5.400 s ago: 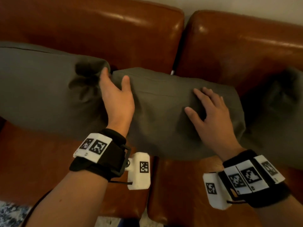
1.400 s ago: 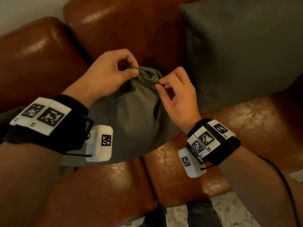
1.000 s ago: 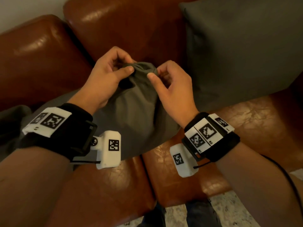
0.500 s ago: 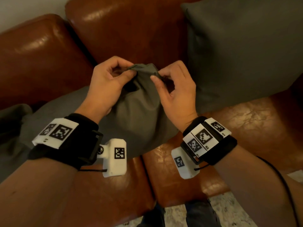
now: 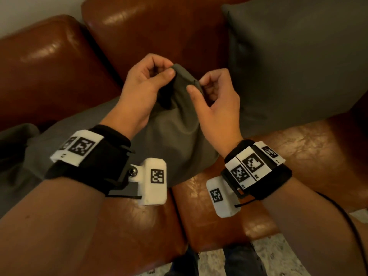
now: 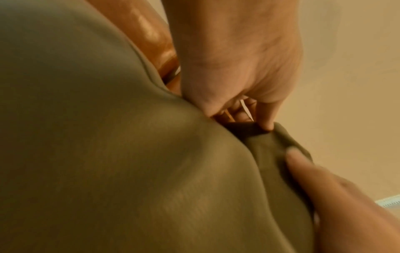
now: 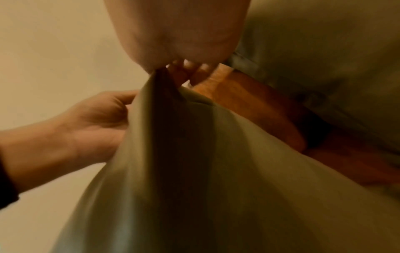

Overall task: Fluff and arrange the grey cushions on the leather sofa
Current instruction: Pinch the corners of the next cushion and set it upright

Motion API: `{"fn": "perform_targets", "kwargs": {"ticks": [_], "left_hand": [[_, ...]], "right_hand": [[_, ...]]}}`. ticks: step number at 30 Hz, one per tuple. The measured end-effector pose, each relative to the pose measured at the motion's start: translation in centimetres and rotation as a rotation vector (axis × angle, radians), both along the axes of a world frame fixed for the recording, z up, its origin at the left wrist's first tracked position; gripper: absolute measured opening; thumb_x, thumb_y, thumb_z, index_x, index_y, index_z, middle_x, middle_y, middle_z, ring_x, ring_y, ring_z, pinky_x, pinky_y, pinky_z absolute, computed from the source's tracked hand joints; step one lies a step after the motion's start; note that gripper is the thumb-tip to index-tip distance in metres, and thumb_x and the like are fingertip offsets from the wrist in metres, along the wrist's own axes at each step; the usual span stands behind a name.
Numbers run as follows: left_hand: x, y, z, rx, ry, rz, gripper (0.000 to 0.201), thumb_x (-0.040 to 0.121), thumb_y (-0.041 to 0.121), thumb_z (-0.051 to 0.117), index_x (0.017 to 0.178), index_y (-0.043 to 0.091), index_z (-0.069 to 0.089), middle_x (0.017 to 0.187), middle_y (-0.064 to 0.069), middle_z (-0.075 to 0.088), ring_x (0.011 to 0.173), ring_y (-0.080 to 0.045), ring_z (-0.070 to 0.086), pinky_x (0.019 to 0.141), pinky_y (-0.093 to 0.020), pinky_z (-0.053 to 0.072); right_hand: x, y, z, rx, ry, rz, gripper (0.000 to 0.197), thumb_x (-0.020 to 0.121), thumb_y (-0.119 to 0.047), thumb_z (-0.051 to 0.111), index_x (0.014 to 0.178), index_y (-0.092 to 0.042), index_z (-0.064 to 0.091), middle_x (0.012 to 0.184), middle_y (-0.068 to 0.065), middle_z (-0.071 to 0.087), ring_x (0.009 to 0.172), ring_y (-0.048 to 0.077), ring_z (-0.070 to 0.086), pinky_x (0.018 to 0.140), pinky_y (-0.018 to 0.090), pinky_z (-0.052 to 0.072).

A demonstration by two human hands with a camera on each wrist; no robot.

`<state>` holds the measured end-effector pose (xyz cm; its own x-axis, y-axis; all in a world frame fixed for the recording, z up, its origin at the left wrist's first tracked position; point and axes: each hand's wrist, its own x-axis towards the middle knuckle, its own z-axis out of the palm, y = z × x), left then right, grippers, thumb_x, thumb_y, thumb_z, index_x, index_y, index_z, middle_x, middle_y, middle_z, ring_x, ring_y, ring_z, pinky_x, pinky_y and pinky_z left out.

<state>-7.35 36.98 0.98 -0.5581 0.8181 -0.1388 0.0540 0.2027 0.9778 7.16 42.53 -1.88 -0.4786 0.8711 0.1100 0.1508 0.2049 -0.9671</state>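
The cushion lies on the sofa seat between both hands, a second cushion leaning against the backrest to its right, a third at far left

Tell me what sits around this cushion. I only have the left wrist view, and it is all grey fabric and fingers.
Observer: A second grey cushion leans upright against the backrest, on the right.
Operator: Say where the held one rests.
Observer: The held cushion lies on the seat; only the corner pinched by the left hand and right hand is lifted.
Operator: Check the left side.
Observer: More grey fabric lies at the far left edge of the head view. I cannot tell whether it is another cushion.
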Motion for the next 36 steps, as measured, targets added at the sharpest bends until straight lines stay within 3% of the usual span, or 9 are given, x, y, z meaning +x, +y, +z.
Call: {"fn": "perform_targets", "kwargs": {"ticks": [5, 8, 15, 21, 26, 29, 32, 34, 36], "left_hand": [[1.0, 0.6, 0.0, -0.053, 0.319, 0.038, 0.016, 0.096, 0.018, 0.051, 0.106, 0.021, 0.062, 0.102, 0.006, 0.062, 0.097, -0.003, 0.057, 0.089, -0.019, 0.046], [0.9, -0.9, -0.7, -0.200, 0.673, -0.006, 0.033, 0.096, 0.027, 0.049, 0.127, 0.018, 0.057, 0.122, 0.000, 0.054, 0.115, -0.009, 0.051, 0.104, -0.029, 0.040], [0.7, -5.3, -2.5, -0.510, 1.068, -0.089, 0.056, 0.100, 0.049, 0.028, 0.141, 0.016, 0.046, 0.141, -0.007, 0.049, 0.132, -0.026, 0.043, 0.115, -0.046, 0.026], [-0.1, -7.6, -2.7, -0.547, 1.121, -0.044, 0.058, 0.101, 0.050, 0.025, 0.139, 0.014, 0.048, 0.141, -0.009, 0.050, 0.134, -0.026, 0.042, 0.115, -0.043, 0.025], [-0.4, -10.9, -2.8, -0.601, 1.148, 0.078, 0.055, 0.101, 0.049, 0.028, 0.140, 0.015, 0.047, 0.144, -0.010, 0.047, 0.140, -0.027, 0.035, 0.118, -0.046, 0.019], [-0.5, -13.5, -3.2, -0.662, 1.080, 0.158, 0.059, 0.100, 0.051, 0.024, 0.146, 0.017, 0.039, 0.151, -0.011, 0.039, 0.143, -0.028, 0.029, 0.118, -0.049, 0.017], [-0.2, -13.6, -3.3, -0.637, 1.059, 0.146, 0.061, 0.099, 0.052, 0.022, 0.148, 0.018, 0.036, 0.153, -0.008, 0.037, 0.144, -0.027, 0.028, 0.119, -0.048, 0.017], [-0.2, -12.7, -3.3, -0.599, 1.074, 0.132, 0.058, 0.100, 0.049, 0.024, 0.147, 0.018, 0.039, 0.152, -0.006, 0.040, 0.143, -0.025, 0.030, 0.118, -0.047, 0.018], [-0.9, -12.1, -3.4, -0.582, 1.089, 0.089, 0.056, 0.101, 0.046, 0.025, 0.146, 0.017, 0.039, 0.152, -0.006, 0.041, 0.143, -0.025, 0.032, 0.118, -0.046, 0.019]], "right_hand": [[-1.1, 1.5, 0.2, -0.162, -0.043, -0.074, 0.014, 0.095, -0.025, 0.060, 0.083, -0.017, 0.060, 0.071, -0.008, 0.058, 0.066, -0.003, 0.054, 0.065, 0.019, 0.046], [-1.2, 2.3, -0.2, -0.338, 0.003, -0.190, 0.022, 0.095, -0.031, 0.059, 0.080, -0.017, 0.059, 0.077, 0.001, 0.062, 0.074, 0.012, 0.060, 0.080, 0.043, 0.054], [-1.6, 2.3, -0.7, -0.531, -0.020, -0.186, 0.041, 0.092, -0.035, 0.063, 0.099, 0.006, 0.065, 0.102, 0.026, 0.068, 0.097, 0.037, 0.065, 0.088, 0.054, 0.053], [-1.2, 2.3, -0.2, -0.579, -0.017, 0.027, 0.013, 0.095, -0.027, 0.060, 0.098, -0.018, 0.069, 0.107, 0.006, 0.073, 0.102, 0.018, 0.069, 0.096, 0.042, 0.054], [-1.1, 3.3, -0.2, -0.701, -0.043, -0.183, 0.020, 0.099, -0.039, 0.050, 0.091, -0.025, 0.062, 0.096, -0.006, 0.069, 0.094, 0.010, 0.066, 0.094, 0.035, 0.054], [-1.3, 2.7, 0.6, -0.180, -0.177, -0.307, 0.029, 0.095, -0.039, 0.052, 0.114, -0.017, 0.058, 0.115, -0.001, 0.060, 0.108, 0.013, 0.058, 0.101, 0.037, 0.047], [-3.3, -0.7, 2.6, 0.532, -0.253, 0.127, 0.039, 0.097, -0.028, 0.051, 0.133, -0.012, 0.052, 0.137, 0.006, 0.051, 0.131, 0.019, 0.045, 0.113, 0.030, 0.034], [-5.5, -3.1, 2.5, 0.618, -0.453, 0.495, 0.045, 0.100, -0.034, 0.045, 0.142, -0.017, 0.047, 0.151, 0.008, 0.042, 0.144, 0.022, 0.032, 0.119, 0.037, 0.020], [-6.9, -3.6, 0.7, 0.583, -0.711, 0.592, 0.053, 0.102, -0.044, 0.036, 0.151, -0.023, 0.034, 0.159, 0.008, 0.030, 0.149, 0.023, 0.020, 0.121, 0.043, 0.008]]}}
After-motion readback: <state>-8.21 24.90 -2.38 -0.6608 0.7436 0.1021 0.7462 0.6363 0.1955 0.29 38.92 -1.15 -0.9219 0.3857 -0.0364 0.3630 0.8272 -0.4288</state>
